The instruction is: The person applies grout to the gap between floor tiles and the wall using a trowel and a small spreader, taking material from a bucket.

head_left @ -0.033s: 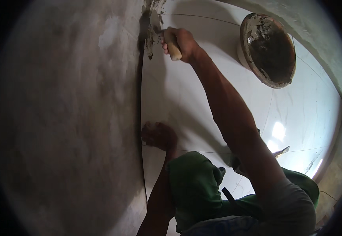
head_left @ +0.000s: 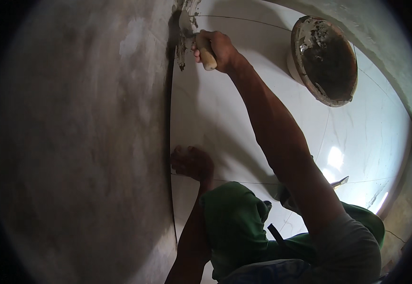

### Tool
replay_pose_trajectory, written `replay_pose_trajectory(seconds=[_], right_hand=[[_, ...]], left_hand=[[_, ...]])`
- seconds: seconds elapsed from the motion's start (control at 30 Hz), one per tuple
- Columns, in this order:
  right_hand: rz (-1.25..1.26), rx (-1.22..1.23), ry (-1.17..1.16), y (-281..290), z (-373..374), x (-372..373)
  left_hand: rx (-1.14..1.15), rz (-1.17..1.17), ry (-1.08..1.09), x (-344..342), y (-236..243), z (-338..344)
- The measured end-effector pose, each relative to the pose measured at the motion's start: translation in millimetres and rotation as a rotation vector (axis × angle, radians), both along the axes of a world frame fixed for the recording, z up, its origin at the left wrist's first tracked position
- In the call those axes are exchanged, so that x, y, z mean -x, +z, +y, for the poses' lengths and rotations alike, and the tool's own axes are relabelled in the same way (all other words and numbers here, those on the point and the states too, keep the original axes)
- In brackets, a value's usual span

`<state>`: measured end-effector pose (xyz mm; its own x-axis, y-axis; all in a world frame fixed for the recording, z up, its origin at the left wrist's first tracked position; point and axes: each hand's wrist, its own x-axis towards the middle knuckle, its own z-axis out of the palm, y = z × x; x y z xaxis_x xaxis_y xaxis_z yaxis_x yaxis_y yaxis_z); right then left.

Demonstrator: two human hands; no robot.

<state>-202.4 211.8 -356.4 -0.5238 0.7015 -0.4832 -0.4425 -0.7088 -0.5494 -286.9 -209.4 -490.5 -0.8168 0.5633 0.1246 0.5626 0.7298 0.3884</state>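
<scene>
Taking 12 o'clock as the top of our view, we see the wall first, grey and blotchy, filling the side from 7 round to 11 o'clock. Next comes the floor, white and glossy, spreading from 12 to 5 o'clock, with thin dark joints across it. Green trousers bend at the knee around 5 o'clock. Our right arm slants up from a grey sleeve at 4 o'clock towards 12. At 2 o'clock we have the bucket on the floor, its rim crusted and its inside smeared with a dark, wet mix. Our right hand, at 12 o'clock, is wrapped firmly round the wooden handle of the trowel. Our left hand, just off the centre towards 7 o'clock, seems to rest on the floor beside the wall, fingers bent; we cannot tell whether it holds anything. The trowel points from its handle towards 11 o'clock, its blade at the mortar, which lies in rough patches where wall and floor meet. Near 3 o'clock a pointed tool pokes out from behind our arm.
</scene>
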Motion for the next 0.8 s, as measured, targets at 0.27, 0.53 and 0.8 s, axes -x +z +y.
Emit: replay_pose_trajectory(seconds=[0.27, 0.53, 0.8], right_hand=[[0.267, 0.276, 0.044, -16, -68, 7], [-0.223, -0.284, 0.619, 111, -133, -124], [-0.77, -1.076, 0.959, 217, -130, -307]], left_hand=[[0.306, 0.131, 0.005, -48, 89, 74], [0.179, 0.179, -0.015, -40, 52, 51], [0.239, 0.231, 0.011, -51, 68, 59]])
